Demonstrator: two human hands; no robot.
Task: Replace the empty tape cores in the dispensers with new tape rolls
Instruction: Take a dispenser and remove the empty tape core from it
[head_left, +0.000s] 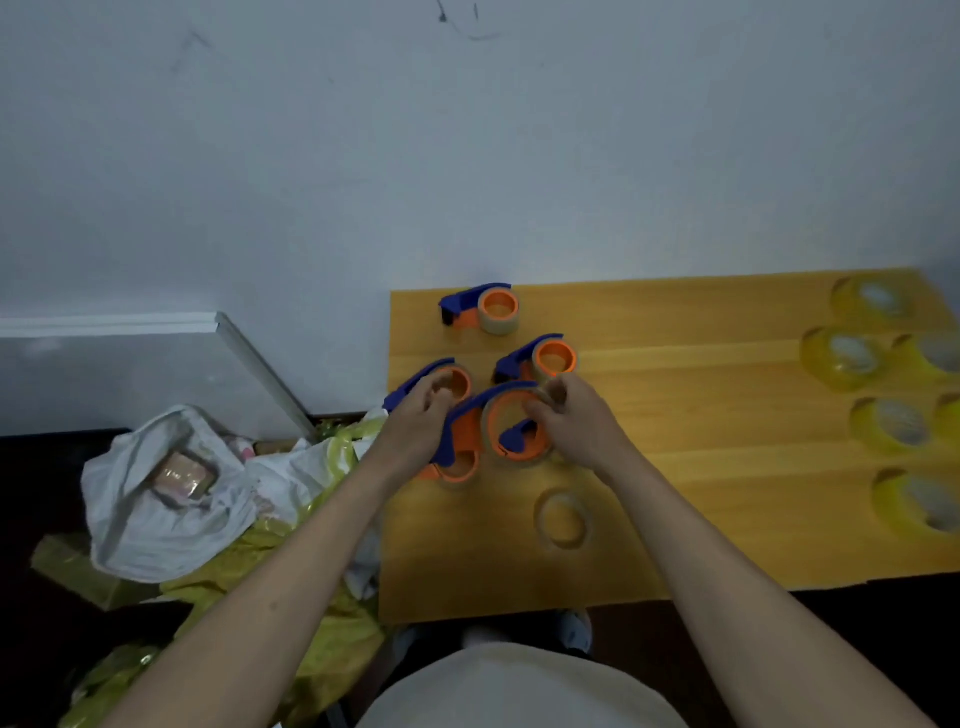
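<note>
Left hand (421, 415) grips the blue dispenser (457, 431); right hand (566, 415) fingers pinch the empty core (493, 441) just left of them, hole facing up.

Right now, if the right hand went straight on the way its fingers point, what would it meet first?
Most likely the dispenser just beyond the right hand, whose fingers point up and away across the table. Depth is hard to judge.

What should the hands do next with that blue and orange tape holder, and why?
Probably slide the empty core off the holder. The left hand grips the holder's blue handle, and the right hand already pinches the core's rim. New yellow rolls wait at the right.
</note>
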